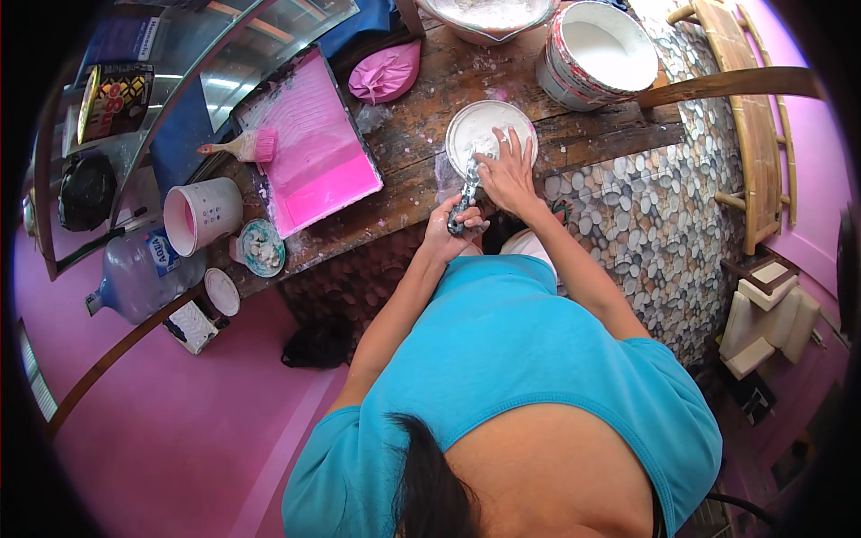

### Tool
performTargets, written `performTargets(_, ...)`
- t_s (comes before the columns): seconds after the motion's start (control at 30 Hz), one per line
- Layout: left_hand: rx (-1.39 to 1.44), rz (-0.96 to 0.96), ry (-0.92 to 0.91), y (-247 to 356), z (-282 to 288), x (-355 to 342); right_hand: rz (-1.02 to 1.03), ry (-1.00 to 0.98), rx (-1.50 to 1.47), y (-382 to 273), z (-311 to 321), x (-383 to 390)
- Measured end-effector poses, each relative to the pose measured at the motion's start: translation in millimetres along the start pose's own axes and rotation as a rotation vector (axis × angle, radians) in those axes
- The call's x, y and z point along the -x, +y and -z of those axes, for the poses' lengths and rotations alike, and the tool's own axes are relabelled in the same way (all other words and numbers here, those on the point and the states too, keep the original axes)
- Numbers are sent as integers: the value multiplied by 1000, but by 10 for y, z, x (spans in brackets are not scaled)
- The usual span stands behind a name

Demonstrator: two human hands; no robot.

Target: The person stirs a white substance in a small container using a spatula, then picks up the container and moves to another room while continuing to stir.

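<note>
Here the left hand [451,224] is clamped round a putty knife [466,199] smeared with slick white filler, best gripped at its stiff handle, while the right hand [505,172], fingers spread, steadies the light round lid [475,125] on the bench [421,99] at twelve o'clock.

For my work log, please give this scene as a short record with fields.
left hand: left hand grips a dark-handled tool
right hand: right hand rests on a white round lid, fingers spread
surface: worn wooden tabletop
nearby: pink paint tray with a brush; white paint bucket
</note>
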State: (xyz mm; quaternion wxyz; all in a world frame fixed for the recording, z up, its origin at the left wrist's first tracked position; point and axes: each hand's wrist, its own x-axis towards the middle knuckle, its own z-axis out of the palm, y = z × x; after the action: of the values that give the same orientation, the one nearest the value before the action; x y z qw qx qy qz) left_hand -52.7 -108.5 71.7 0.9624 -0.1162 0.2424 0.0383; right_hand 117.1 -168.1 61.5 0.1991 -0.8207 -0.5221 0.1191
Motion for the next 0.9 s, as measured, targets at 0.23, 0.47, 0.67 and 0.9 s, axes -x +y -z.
performTargets(0.23, -44, -13, 110, -15, -49, 3, -25, 13, -4, 45, -61, -49)
performTargets(0.47, -92, -26, 112, -33, -60, -1, 27, -68, 0, -33, 36, 73)
performTargets(0.67, -109, -26, 135, -27, -95, -14, 34, -69, 35, -3, 30, -46)
performTargets(0.9, -81, -25, 165, -31, -83, -1, -5, -90, 21, 0, 27, -72)
